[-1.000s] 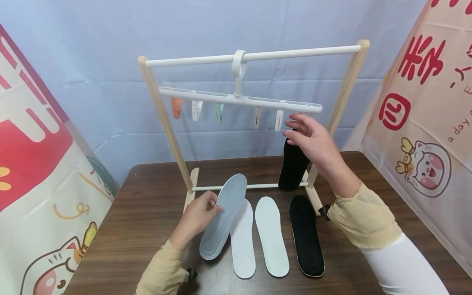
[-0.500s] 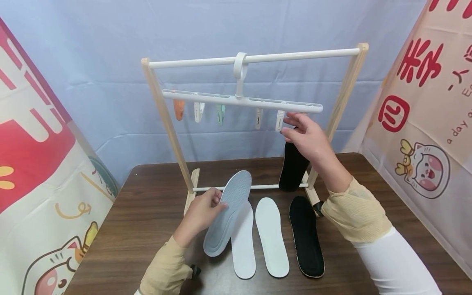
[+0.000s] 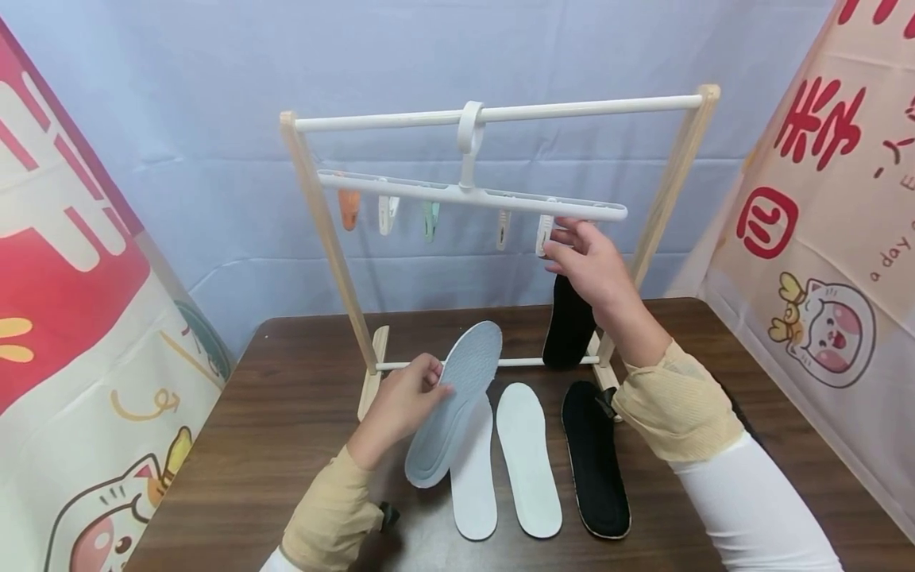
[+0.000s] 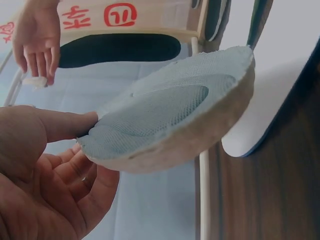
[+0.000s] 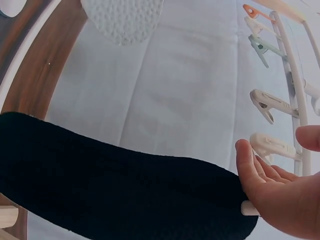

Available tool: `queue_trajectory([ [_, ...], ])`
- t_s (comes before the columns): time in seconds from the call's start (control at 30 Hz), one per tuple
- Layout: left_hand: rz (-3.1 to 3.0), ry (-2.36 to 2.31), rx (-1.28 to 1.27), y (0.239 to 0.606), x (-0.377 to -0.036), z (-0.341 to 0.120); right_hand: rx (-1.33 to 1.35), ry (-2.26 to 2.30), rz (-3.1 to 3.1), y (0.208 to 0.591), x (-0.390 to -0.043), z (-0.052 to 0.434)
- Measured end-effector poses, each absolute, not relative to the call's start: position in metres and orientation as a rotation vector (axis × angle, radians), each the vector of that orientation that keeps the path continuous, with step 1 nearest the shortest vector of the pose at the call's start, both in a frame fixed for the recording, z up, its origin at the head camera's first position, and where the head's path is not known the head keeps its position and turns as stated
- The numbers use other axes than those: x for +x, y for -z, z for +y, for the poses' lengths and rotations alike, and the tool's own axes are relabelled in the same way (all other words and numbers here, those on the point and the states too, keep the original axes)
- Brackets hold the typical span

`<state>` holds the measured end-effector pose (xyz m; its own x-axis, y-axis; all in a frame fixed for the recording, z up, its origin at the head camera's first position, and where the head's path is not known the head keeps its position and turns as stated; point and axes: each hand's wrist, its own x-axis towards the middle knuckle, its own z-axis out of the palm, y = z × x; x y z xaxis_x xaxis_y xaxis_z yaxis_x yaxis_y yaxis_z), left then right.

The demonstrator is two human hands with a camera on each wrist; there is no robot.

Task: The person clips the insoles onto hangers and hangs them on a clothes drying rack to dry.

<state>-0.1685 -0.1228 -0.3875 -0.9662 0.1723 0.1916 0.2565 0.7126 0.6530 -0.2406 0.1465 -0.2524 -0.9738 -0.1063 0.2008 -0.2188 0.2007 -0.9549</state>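
Observation:
My left hand (image 3: 427,383) pinches a grey insole (image 3: 457,397) by its edge and holds it tilted above the table; the left wrist view shows the thumb on its mesh face (image 4: 170,115) and fingers under it. My right hand (image 3: 566,238) is raised to the white clip hanger (image 3: 429,191), straight fingertips at a white clip (image 3: 545,234). In the right wrist view that clip (image 5: 272,144) lies between finger and thumb without being squeezed. A black insole (image 3: 568,322) hangs from a clip just behind this hand, also seen close as a dark band (image 5: 125,195).
The hanger hangs on a wooden rack with a white top rod (image 3: 572,105). Orange, white and green clips (image 3: 389,214) hang free. Two white insoles (image 3: 527,457) and a black insole (image 3: 595,457) lie on the brown table (image 3: 272,413). Printed cloths stand at both sides.
My left hand has lifted the grey insole up and to the right. My right hand has shifted slightly left, up to the white clip.

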Motion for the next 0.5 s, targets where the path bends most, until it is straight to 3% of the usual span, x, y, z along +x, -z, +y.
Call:
queue_trajectory([
  [0.5, -2.770, 1.058, -0.429, 0.377, -0.175, -0.108, 0.249, -1.949, -2.322, 0.251, -0.251, 0.138],
])
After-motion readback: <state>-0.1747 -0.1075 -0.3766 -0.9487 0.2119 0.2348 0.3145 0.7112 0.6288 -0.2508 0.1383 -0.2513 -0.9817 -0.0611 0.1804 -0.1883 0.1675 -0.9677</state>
